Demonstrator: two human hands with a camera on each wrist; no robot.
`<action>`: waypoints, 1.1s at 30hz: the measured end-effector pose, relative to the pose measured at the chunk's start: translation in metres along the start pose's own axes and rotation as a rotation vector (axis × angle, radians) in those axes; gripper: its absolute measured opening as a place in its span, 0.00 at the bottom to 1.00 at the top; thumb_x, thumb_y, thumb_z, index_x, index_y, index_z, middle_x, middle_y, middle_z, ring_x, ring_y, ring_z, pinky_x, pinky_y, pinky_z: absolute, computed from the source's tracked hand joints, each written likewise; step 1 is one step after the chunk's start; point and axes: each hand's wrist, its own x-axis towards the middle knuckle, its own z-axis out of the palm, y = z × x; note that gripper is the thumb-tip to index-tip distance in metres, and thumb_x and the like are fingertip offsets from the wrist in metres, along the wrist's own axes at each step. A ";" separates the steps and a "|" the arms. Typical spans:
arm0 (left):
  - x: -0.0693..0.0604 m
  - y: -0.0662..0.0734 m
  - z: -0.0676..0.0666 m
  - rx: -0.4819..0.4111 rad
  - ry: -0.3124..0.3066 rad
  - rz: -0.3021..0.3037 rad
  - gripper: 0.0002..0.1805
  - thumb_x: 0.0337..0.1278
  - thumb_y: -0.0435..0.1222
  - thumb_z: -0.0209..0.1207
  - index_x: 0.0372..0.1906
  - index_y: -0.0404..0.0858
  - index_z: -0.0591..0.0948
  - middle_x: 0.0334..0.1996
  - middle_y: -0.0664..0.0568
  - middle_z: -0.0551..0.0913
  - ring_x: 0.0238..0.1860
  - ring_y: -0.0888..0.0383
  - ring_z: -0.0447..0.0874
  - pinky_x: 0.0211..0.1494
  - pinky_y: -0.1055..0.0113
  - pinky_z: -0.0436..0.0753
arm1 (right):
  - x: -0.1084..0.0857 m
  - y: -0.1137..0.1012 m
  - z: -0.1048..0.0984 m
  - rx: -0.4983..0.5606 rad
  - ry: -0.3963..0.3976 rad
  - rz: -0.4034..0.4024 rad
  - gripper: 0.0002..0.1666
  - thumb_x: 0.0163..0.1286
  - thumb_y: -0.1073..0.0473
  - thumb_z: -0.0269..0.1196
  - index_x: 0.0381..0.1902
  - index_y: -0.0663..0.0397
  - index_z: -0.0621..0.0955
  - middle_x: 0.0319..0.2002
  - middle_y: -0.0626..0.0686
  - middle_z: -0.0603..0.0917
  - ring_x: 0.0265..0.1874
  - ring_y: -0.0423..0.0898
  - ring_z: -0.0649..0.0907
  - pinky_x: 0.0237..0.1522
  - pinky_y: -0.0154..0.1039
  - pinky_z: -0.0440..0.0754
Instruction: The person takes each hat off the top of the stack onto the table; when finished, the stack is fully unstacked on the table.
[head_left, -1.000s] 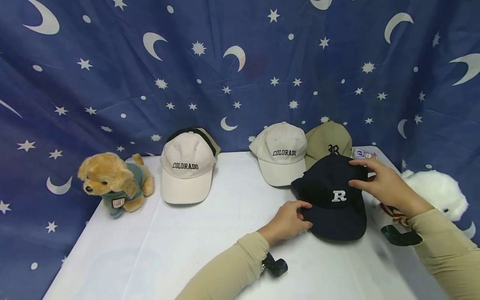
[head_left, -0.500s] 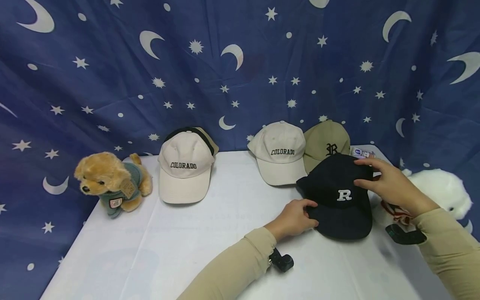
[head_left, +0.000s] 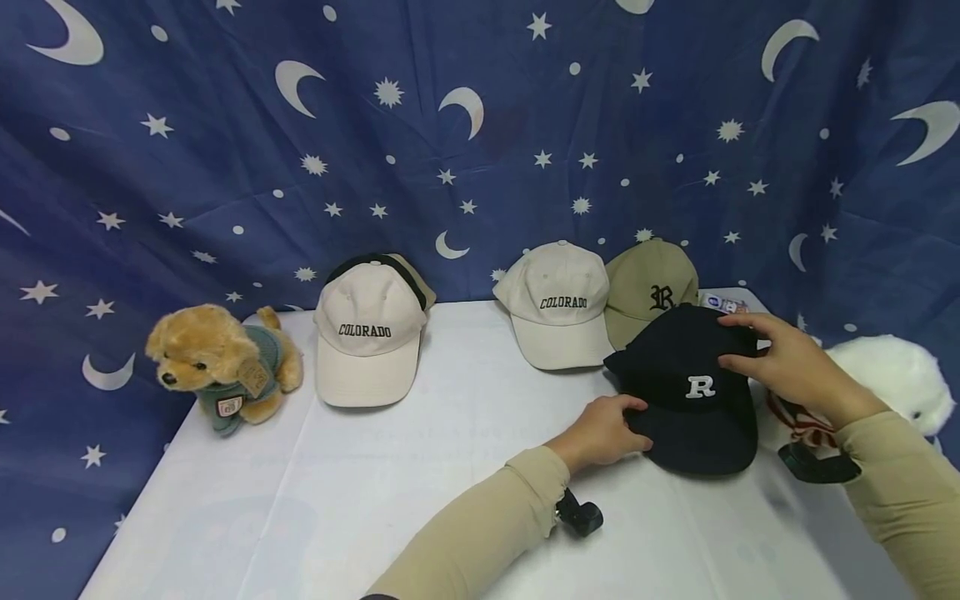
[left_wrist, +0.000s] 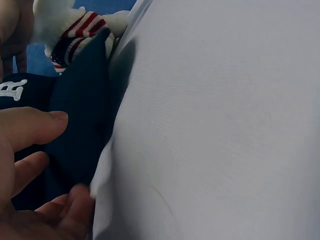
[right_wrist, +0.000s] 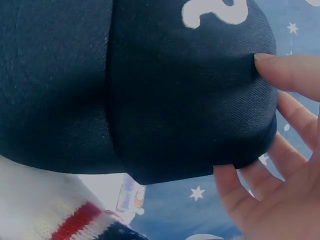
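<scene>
A navy baseball cap [head_left: 697,383] with a white letter R on its front is at the right side of the table, brim toward me. My left hand [head_left: 607,429] pinches the left edge of its brim; in the left wrist view the thumb [left_wrist: 40,125] lies on top of the brim and the fingers are by its edge. My right hand [head_left: 795,367] grips the right side of the crown, and the right wrist view has the thumb [right_wrist: 290,70] on the front panel with the fingers spread around the side. Behind it stand a cream COLORADO cap [head_left: 562,287] and an olive cap [head_left: 648,283].
A white plush toy [head_left: 892,379] with a striped knit sits right beside my right forearm. Stacked caps, a cream COLORADO cap [head_left: 367,333] foremost, stand left of centre. A plush dog [head_left: 202,346] is at far left. A starry blue curtain [head_left: 510,150] hangs behind the white table [head_left: 360,483].
Both hands have moved the navy cap a little to the right, toward the white plush toy. Their hold looks the same. The head view has also shifted slightly.
</scene>
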 end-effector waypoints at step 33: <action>0.010 0.009 0.007 0.078 -0.055 -0.007 0.33 0.52 0.42 0.72 0.66 0.46 0.78 0.61 0.54 0.77 0.64 0.61 0.70 0.64 0.74 0.66 | 0.008 -0.006 0.001 -0.051 -0.067 0.073 0.48 0.64 0.50 0.72 0.70 0.72 0.63 0.70 0.78 0.56 0.67 0.77 0.58 0.62 0.73 0.57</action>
